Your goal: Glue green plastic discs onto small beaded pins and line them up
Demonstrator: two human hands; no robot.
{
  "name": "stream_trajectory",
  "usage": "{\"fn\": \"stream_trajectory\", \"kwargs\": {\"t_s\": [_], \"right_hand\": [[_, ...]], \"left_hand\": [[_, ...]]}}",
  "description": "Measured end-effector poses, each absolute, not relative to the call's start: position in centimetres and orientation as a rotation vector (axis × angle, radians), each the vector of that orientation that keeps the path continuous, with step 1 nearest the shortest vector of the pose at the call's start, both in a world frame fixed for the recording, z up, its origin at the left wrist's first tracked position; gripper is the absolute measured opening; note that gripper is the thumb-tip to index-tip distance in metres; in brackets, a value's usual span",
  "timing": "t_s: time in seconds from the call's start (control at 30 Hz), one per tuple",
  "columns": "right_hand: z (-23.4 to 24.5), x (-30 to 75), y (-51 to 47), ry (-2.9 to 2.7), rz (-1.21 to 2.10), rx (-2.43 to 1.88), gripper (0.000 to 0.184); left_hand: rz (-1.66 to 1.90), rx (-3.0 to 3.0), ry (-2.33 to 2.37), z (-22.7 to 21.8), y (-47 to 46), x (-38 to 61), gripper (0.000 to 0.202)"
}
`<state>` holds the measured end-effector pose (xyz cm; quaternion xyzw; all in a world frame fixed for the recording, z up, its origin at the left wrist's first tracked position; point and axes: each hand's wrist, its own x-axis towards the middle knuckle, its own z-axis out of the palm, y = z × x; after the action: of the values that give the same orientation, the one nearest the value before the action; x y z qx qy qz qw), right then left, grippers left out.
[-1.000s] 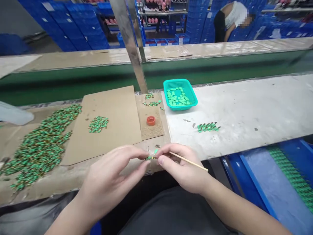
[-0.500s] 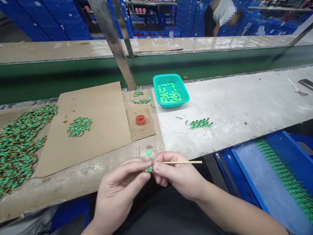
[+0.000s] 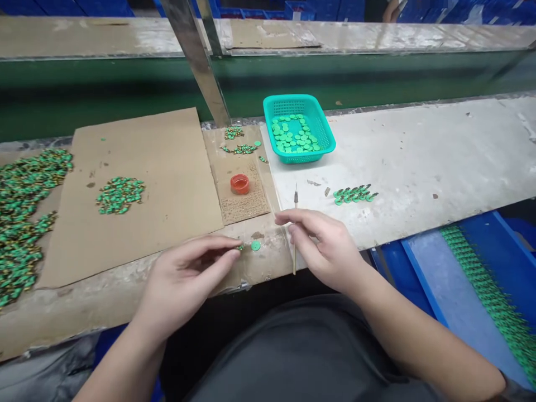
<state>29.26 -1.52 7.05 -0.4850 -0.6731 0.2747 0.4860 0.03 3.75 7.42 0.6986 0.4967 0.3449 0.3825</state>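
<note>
My left hand (image 3: 188,276) is at the bench's front edge, thumb and forefinger pinched on a tiny green piece (image 3: 240,247). A loose green disc (image 3: 255,245) lies on the bench just right of those fingertips. My right hand (image 3: 322,245) holds a thin wooden stick (image 3: 295,220) with a dark tip pointing away from me. The hands are apart, the disc between them. A small orange-red cap (image 3: 240,183) stands on a rough brown pad (image 3: 245,204) beyond the hands.
A teal basket (image 3: 320,125) of green discs stands behind. A short row of green pieces (image 3: 355,195) lies on the white surface. Small heap (image 3: 120,194) on cardboard (image 3: 138,184), big heap (image 3: 20,206) at far left. A slanted metal post (image 3: 196,61) rises behind; blue trays (image 3: 473,290) at lower right.
The hands were together in front of my lap, working one green piece with the stick. They have since parted and risen over the bench; the stick now points away. The view tilted downward.
</note>
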Motion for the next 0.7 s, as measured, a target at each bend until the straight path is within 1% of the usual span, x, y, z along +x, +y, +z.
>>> {"fn": "stream_trajectory", "kwargs": {"t_s": [0.03,0.07,0.17,0.23,0.3,0.33,0.4,0.47,0.7], "right_hand": [[7.0,28.9,-1.3,-1.588,0.67,-1.143,0.015],[6.9,28.5,-1.1,-1.529,0.665,-1.115,0.011],[6.6,27.7,-0.8,-1.425,0.602,-1.082,0.022],[6.4,27.7,-0.7,-1.514,0.559,-1.107,0.018],[6.2,28.0,-0.8,-1.684,0.514,-1.153,0.008],[6.0,28.2,-0.8,-1.765,0.484,-1.183,0.007],[5.5,28.5,-1.1,-1.879,0.429,-1.24,0.019],[5.1,28.6,-1.3,-1.925,0.408,-1.282,0.026],[4.8,28.3,-1.4,-1.895,0.404,-1.276,0.03]], "left_hand": [[0.868,1.821,1.231,7.3,4.4,0.2,0.045],[0.858,1.871,1.195,7.2,4.9,0.3,0.039],[0.834,2.015,1.098,6.8,5.7,0.4,0.022],[0.829,2.073,1.045,6.5,5.7,0.4,0.017],[0.839,2.114,1.008,6.4,5.6,0.4,0.014],[0.848,2.133,0.996,6.3,5.5,0.4,0.014],[0.853,2.175,0.984,6.3,5.5,0.4,0.012],[0.845,2.218,0.975,6.2,5.5,0.5,0.013],[0.832,2.264,0.958,5.8,5.6,0.7,0.012]]}}
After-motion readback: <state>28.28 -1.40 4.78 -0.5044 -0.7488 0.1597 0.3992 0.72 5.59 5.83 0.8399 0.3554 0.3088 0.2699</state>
